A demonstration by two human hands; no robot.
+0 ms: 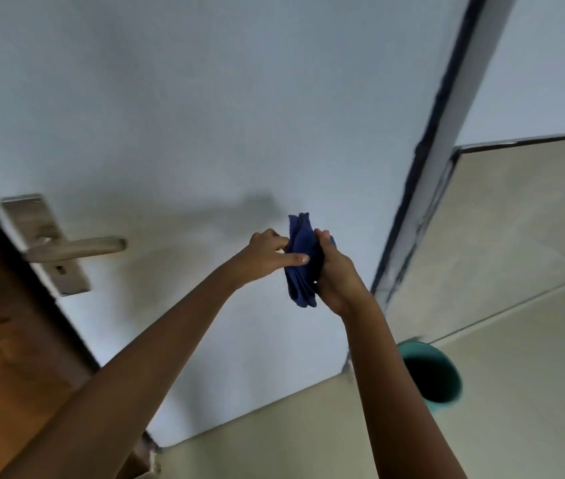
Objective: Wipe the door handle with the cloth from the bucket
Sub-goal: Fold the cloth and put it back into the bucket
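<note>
A bunched dark blue cloth (pixel 302 261) is held up in front of the white door (pixel 184 115). My right hand (pixel 336 274) grips it from the right side. My left hand (pixel 267 254) pinches its left edge, one finger stretched across the fabric. The metal lever door handle (pixel 80 250) on its long plate sits far to the left of both hands, untouched. The teal bucket (pixel 433 371) stands on the floor at the lower right, partly hidden behind my right forearm.
A brown wooden surface (pixel 8 340) runs along the left edge beside the door. The dark door frame (pixel 436 140) rises to the right of the hands. Beige floor tiles (pixel 516 236) fill the right and bottom.
</note>
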